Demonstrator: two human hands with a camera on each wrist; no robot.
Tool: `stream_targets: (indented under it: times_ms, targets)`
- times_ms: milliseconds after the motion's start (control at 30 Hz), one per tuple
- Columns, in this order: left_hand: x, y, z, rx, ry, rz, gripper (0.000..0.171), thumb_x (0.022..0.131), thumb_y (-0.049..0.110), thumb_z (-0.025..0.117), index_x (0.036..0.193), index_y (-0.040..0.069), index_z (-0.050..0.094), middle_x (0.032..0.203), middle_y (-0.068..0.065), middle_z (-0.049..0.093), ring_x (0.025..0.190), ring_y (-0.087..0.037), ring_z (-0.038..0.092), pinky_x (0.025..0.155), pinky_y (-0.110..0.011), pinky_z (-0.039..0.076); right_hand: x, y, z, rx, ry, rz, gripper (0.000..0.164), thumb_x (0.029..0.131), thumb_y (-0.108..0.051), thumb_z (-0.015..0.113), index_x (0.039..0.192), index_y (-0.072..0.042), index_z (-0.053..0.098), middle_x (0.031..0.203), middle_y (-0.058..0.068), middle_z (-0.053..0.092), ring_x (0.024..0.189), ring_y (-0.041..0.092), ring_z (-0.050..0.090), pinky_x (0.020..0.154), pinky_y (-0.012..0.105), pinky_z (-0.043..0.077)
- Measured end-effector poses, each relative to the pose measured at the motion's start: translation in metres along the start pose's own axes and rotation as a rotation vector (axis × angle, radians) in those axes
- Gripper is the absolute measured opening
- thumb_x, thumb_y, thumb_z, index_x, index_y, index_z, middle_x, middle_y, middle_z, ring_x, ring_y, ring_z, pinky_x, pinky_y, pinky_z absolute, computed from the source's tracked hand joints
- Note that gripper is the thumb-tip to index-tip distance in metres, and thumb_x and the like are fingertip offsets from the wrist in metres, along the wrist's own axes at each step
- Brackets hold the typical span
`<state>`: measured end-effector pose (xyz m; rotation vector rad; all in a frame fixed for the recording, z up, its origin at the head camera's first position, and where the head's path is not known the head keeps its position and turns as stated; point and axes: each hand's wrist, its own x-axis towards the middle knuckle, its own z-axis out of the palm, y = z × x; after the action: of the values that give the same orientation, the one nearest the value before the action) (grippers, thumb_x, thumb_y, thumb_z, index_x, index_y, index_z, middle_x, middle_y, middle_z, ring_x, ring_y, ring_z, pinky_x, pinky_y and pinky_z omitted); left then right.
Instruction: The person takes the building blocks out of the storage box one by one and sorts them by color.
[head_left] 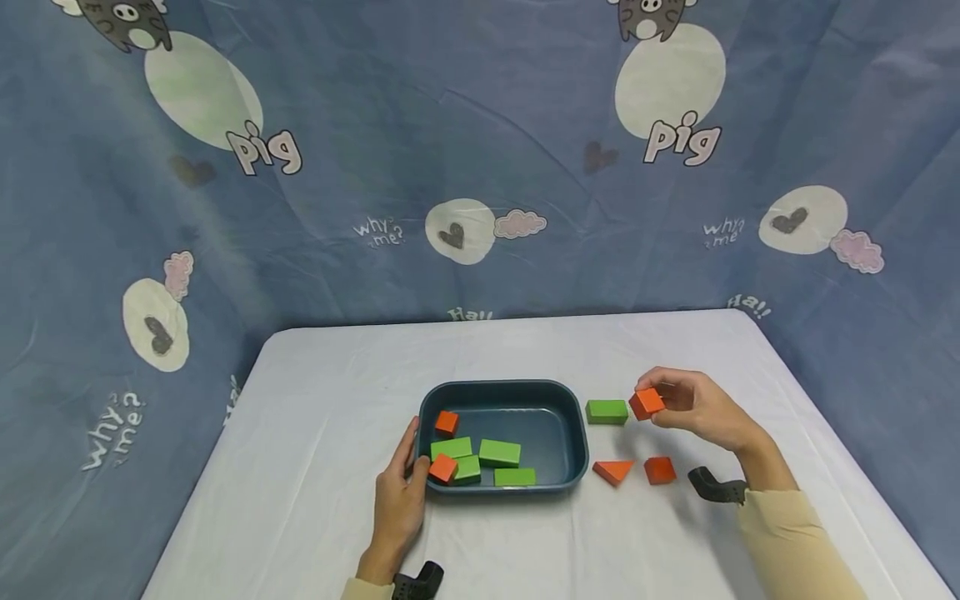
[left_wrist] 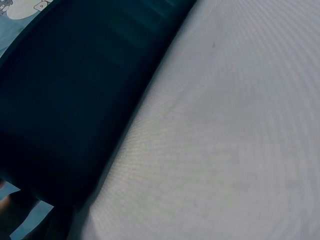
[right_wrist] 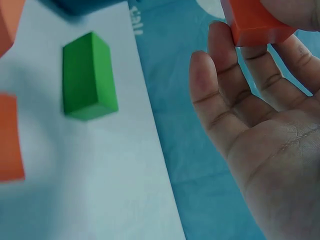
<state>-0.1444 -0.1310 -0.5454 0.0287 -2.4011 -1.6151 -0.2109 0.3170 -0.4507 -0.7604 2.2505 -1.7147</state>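
Above the table's right side, my right hand (head_left: 701, 408) pinches an orange cube (head_left: 647, 403) between thumb and fingertips. The right wrist view shows the same cube (right_wrist: 257, 27) against the fingers, partly covered by the thumb. My left hand (head_left: 397, 497) grips the left end of a dark blue tray (head_left: 510, 418), thumb at the rim and fingers along the outer wall. Inside the tray's left and front part lie several green blocks (head_left: 500, 452) and two orange cubes (head_left: 446, 422). The tray's dark outer side (left_wrist: 75, 100) fills much of the left wrist view.
Right of the tray, a green block (head_left: 607, 412) lies on the white tablecloth (head_left: 337, 400). Closer to the front are an orange triangular block (head_left: 613, 472) and another orange cube (head_left: 661, 470). A blue printed curtain (head_left: 480, 125) hangs behind the table.
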Motion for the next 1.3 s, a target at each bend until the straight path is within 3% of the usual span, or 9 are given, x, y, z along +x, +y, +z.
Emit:
stream_targets:
  times_ms: [567, 833, 1033, 1300]
  targets:
    - [0.001, 0.0, 0.0, 0.014, 0.003, 0.02, 0.056, 0.102, 0.007, 0.056, 0.156, 0.014, 0.044, 0.145, -0.004, 0.055, 0.13, -0.02, 0.056, 0.104, -0.006, 0.028, -0.043, 0.007, -0.018, -0.016, 0.098, 0.074, 0.039, 0.086, 0.016, 0.069, 0.123, 0.01, 0.059, 0.111, 0.017, 0.066, 0.097, 0.019, 0.068, 0.083, 0.029, 0.058]
    - [0.001, 0.001, 0.0, 0.006, -0.004, -0.004, 0.057, 0.103, 0.007, 0.056, 0.157, 0.019, 0.043, 0.145, -0.003, 0.055, 0.131, -0.018, 0.055, 0.103, -0.006, 0.029, -0.06, 0.01, -0.017, -0.068, 0.147, 0.132, 0.039, 0.085, 0.013, 0.071, 0.122, 0.009, 0.061, 0.11, 0.015, 0.069, 0.095, 0.018, 0.069, 0.081, 0.027, 0.058]
    - [0.001, 0.002, 0.001, 0.006, -0.01, -0.005, 0.057, 0.102, 0.006, 0.055, 0.157, 0.015, 0.043, 0.145, -0.004, 0.056, 0.132, -0.019, 0.053, 0.104, -0.006, 0.028, -0.075, 0.018, -0.015, -0.095, 0.176, 0.16, 0.038, 0.085, 0.011, 0.073, 0.122, 0.008, 0.062, 0.11, 0.014, 0.069, 0.095, 0.015, 0.069, 0.081, 0.024, 0.057]
    - [0.0, 0.002, 0.002, 0.0, -0.018, -0.022, 0.058, 0.103, 0.006, 0.054, 0.158, 0.017, 0.041, 0.152, 0.0, 0.048, 0.137, -0.014, 0.047, 0.104, -0.005, 0.029, -0.096, 0.033, -0.012, -0.081, 0.207, 0.215, 0.037, 0.085, 0.008, 0.075, 0.12, 0.008, 0.063, 0.109, 0.013, 0.07, 0.095, 0.014, 0.069, 0.08, 0.024, 0.056]
